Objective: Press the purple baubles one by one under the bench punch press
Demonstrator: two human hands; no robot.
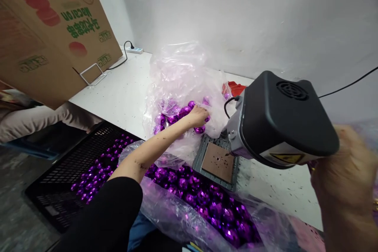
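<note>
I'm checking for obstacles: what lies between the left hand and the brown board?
In the head view, a purple ball, clear plastic and the grey base's rim lie between left hand and brown board.

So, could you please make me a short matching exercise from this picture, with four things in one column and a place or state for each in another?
Column one
1. left hand
2. cardboard box
3. power strip
4. brown board

Column two
A. by the wall, with a black plug in it
B. on the dark base plate, dotted with dark flecks
C. among shiny purple balls
D. bearing upside-down green lettering

Right pairs: 1-C, 2-D, 3-A, 4-B
</note>
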